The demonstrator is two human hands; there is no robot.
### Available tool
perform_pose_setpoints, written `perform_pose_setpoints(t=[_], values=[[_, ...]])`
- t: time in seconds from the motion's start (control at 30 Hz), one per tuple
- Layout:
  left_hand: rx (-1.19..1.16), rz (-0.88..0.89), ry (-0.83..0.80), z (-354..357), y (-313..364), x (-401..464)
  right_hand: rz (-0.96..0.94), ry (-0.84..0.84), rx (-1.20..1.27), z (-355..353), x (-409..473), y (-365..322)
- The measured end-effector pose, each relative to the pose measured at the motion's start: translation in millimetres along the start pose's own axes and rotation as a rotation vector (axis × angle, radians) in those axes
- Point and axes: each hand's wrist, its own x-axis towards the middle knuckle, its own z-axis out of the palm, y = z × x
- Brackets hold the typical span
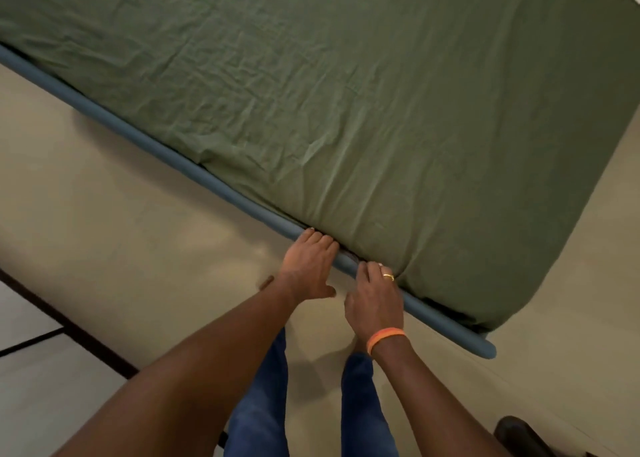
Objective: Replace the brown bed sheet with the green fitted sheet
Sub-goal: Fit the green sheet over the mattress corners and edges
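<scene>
Hands (pixel 311 266) tucking green fitted sheet (pixel 346 110).

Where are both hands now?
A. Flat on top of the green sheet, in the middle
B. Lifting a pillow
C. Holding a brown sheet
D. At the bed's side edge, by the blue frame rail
D: the left hand and right hand both reach over the rail at the edge of the sheet.

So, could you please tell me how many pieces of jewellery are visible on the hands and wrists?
2: a gold ring on a finger of the right hand, and an orange wristband on the right wrist. The left hand shows none, though its fingertips are hidden.
</scene>
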Motion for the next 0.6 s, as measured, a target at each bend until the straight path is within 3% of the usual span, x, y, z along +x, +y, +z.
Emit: perform_pose_setpoints(t=[0.17, 0.23, 0.37, 0.47, 0.53, 0.6], values=[[0.061, 0.1, -0.334, -17.7, -17.1, 42.4, 0.214, -0.309, 0.126, 1.1, 45.6, -17.7], [0.062, 0.148, -0.358, -17.9, -20.4, 53.1, 0.311, -0.433, 0.177, 2.3, 65.9, -27.6], [-0.108, 0.276, -0.155, -12.5, -40.3, 27.1, 0.353, -0.525, 0.154, -3.4, 69.1, -34.0], [-0.277, 0.343, 0.087, -6.2, -62.3, -5.7, 0.319, -0.459, 0.095, -19.6, 44.4, -47.0], [-0.326, 0.238, 0.256, -11.6, -85.5, -24.5, 0.313, -0.328, 0.123, -29.1, 29.1, -68.2], [-0.273, 0.039, 0.309, -18.7, -118.3, -33.0, 0.24, -0.207, 0.154, -35.6, 24.5, -100.3]])
